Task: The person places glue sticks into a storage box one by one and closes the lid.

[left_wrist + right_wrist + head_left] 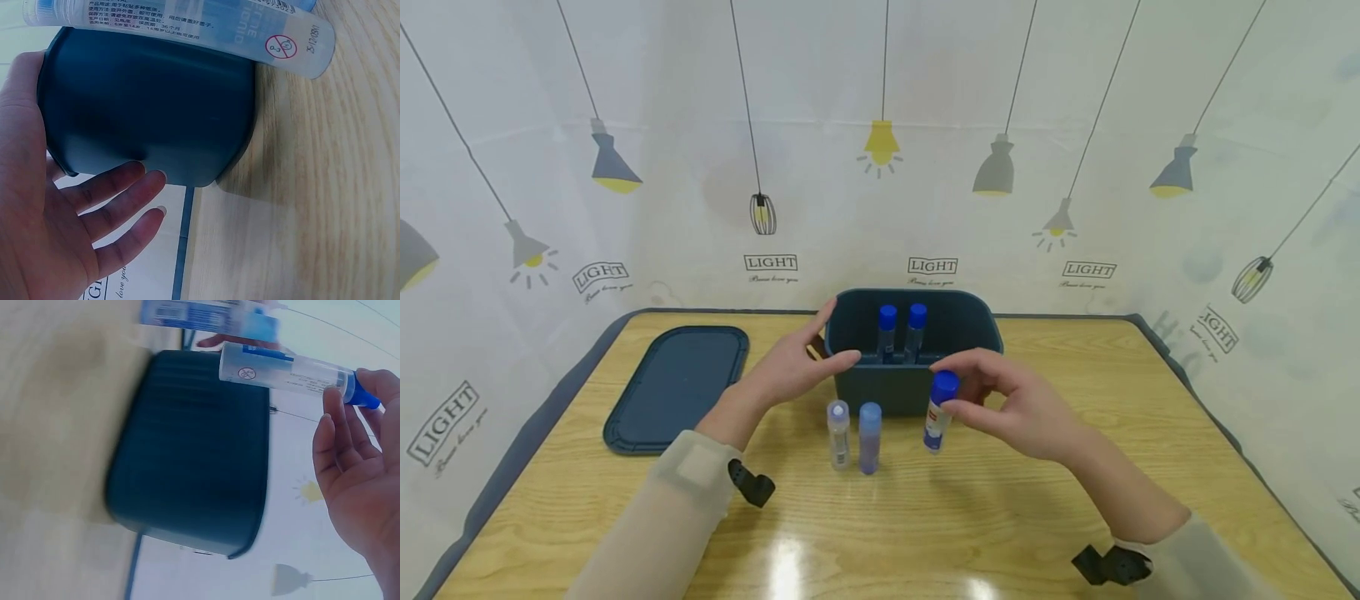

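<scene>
My right hand (1015,404) pinches a glue stick (936,421) by its blue cap, tilted slightly, in front of the dark blue box (883,392). The right wrist view shows the cap (362,395) between thumb and fingers. At the box's left end, my left hand (790,362) grips the rim, thumb over the front edge; several fingers (128,203) lie by the end wall in the left wrist view. Two blue-capped glue sticks stand inside, a left one (887,329) and a right one (915,329). A clear-capped glue stick (838,437) and a light-blue-capped one (869,437) stand in front.
A flat dark blue lid (677,387) lies on the wooden table (880,533), left of the box. Behind the table hangs a white curtain (820,150) printed with lamps. Dark cameras are strapped to both wrists.
</scene>
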### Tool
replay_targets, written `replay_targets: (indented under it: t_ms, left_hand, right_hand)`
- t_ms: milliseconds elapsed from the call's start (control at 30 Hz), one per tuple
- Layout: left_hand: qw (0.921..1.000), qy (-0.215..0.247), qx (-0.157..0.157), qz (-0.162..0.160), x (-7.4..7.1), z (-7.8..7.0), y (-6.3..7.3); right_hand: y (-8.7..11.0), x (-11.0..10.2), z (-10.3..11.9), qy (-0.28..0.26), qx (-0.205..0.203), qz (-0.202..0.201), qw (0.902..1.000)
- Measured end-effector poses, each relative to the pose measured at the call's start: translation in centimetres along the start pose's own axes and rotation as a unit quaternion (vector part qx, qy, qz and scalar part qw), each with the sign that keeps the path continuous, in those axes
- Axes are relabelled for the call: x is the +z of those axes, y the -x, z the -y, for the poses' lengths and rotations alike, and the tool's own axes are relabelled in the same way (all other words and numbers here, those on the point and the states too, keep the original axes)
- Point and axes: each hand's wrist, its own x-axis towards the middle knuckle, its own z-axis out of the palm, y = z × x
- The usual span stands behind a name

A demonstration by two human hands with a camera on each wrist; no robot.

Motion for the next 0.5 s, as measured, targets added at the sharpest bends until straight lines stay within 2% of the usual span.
replay_targets:
  t_ms: [267,500]
  left_hand:
    - [1.0000,-0.004,-0.001,-0.002,0.0,0.1,0.0]
    - [1.0000,0.000,0.001,0.001,0.0,0.1,-0.1]
  right_hand:
    - [-0.5,-1.9,1.8,0.020,-0.054,-0.048,0.9972]
    - [-1.2,-3.9,2.5,0.036,-0.101,-0.135,0.9850]
